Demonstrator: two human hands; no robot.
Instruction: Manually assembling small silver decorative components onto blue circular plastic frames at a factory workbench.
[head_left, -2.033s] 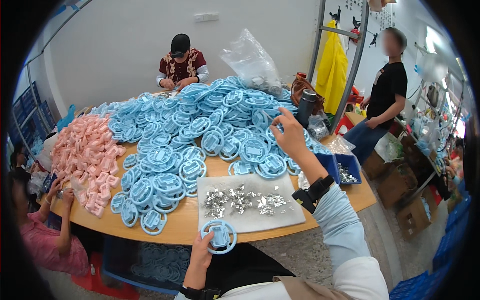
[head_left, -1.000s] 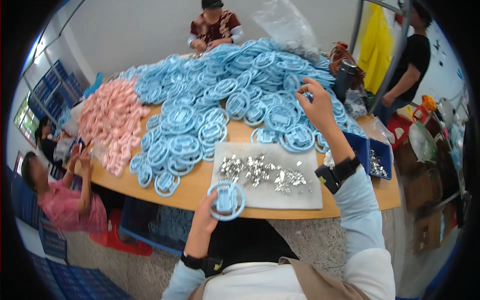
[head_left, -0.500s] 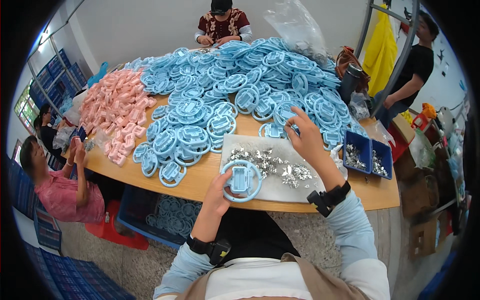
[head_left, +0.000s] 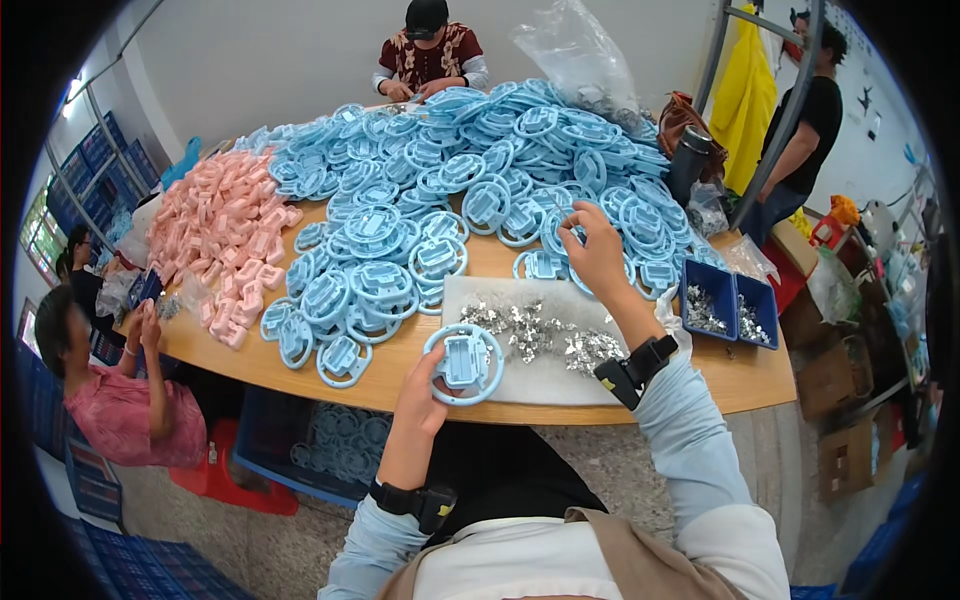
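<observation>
My left hand (head_left: 423, 392) grips a light-blue round plastic part (head_left: 465, 361), a ring with a boxy recessed centre, at the table's front edge. The recess faces up toward me. My right hand (head_left: 596, 245) is raised over the far side of a white board (head_left: 540, 388), its thumb and fingers drawn together in a pinch. Whatever lies between those fingertips is too small to make out. Small shiny metal pieces (head_left: 527, 335) are scattered in loose heaps on the board, to the right of the held part.
A large pile of the same blue parts (head_left: 375, 228) covers the table's middle, with pink plastic parts (head_left: 225, 225) at left. Two blue bins (head_left: 757, 312) of metal pieces stand right, near a dark flask (head_left: 690, 160). Co-workers sit at left and far side; another person stands at right.
My left hand and the blue part have shifted slightly left and down in the view. The right hand's fingers have curled closer together. The whole scene has shifted a little with my head.
</observation>
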